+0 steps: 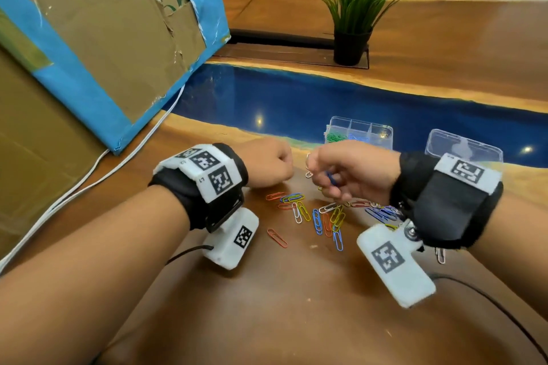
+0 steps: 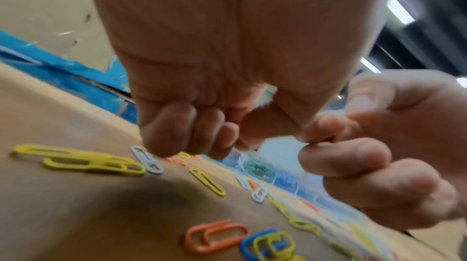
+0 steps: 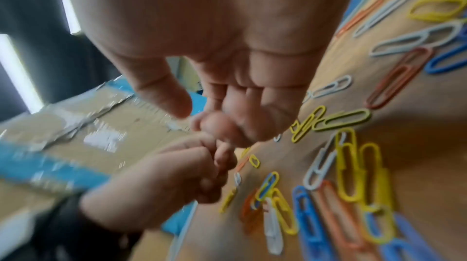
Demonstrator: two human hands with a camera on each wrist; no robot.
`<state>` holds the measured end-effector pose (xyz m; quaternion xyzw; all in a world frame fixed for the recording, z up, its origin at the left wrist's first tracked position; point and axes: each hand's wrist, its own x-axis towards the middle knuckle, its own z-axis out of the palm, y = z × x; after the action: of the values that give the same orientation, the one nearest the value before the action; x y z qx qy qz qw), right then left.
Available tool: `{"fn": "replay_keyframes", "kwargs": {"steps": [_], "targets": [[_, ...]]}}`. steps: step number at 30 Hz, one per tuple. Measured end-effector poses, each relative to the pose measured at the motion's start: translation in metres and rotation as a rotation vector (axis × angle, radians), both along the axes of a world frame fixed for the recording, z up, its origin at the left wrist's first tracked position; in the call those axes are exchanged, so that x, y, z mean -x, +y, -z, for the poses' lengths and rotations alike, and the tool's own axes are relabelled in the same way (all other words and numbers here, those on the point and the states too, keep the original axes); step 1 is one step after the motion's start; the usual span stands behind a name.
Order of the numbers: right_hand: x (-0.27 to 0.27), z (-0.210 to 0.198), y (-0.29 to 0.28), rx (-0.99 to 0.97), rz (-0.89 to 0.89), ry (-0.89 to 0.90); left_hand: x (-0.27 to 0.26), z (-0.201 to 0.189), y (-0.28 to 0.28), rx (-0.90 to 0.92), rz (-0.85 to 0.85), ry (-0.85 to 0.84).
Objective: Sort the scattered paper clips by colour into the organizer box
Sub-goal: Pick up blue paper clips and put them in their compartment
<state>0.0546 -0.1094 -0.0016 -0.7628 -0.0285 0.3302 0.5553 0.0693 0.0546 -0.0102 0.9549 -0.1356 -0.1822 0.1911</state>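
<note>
Wooden table [image 1: 296, 305], loose paper clips [image 1: 317, 218] scattered below. Right hand [image 1: 353, 172] pinches linked white clips [image 1: 308, 167]; left hand [image 1: 267, 163] curled, contents unclear. Best unhook them gently before reaching for the organizer box [image 1: 360, 132] beyond.

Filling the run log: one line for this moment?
right hand: pinches white paper clip | left hand: fisted alongside | organizer box: green, blue sorted

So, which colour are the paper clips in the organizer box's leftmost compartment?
Green paper clips, clearest in the head view.
</note>
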Motion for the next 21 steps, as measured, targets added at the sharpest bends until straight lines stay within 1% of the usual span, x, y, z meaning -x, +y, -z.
{"fn": "replay_keyframes", "kwargs": {"steps": [1, 3, 4, 5, 6, 8, 13, 17, 21], "targets": [[0.004, 0.002, 0.002, 0.161, -0.086, -0.121, 0.002, 0.001, -0.001, -0.040, 0.023, -0.002], [0.011, 0.005, 0.004, 0.560, -0.301, -0.429, 0.007, 0.002, -0.002, -0.117, 0.086, -0.015], [0.016, 0.006, 0.007, 0.725, -0.391, -0.526, 0.009, 0.004, -0.003, -0.152, 0.121, -0.018], [0.020, 0.005, 0.009, 0.845, -0.452, -0.565, 0.009, 0.005, -0.004, -0.177, 0.139, -0.024], [0.024, 0.005, 0.010, 0.915, -0.485, -0.575, 0.009, 0.004, -0.004, -0.197, 0.157, -0.048], [0.028, 0.005, 0.013, 0.971, -0.496, -0.576, 0.010, 0.003, -0.007, -0.227, 0.188, -0.087], [0.023, 0.003, 0.007, 0.997, -0.439, -0.605, 0.015, -0.001, -0.013, -0.322, 0.227, -0.132], [0.022, 0.006, 0.001, 0.979, -0.434, -0.596, 0.015, -0.001, -0.012, -0.322, 0.203, -0.074], [0.022, 0.007, -0.003, 0.896, -0.433, -0.576, 0.016, 0.001, -0.011, -0.274, 0.175, -0.022]]}}
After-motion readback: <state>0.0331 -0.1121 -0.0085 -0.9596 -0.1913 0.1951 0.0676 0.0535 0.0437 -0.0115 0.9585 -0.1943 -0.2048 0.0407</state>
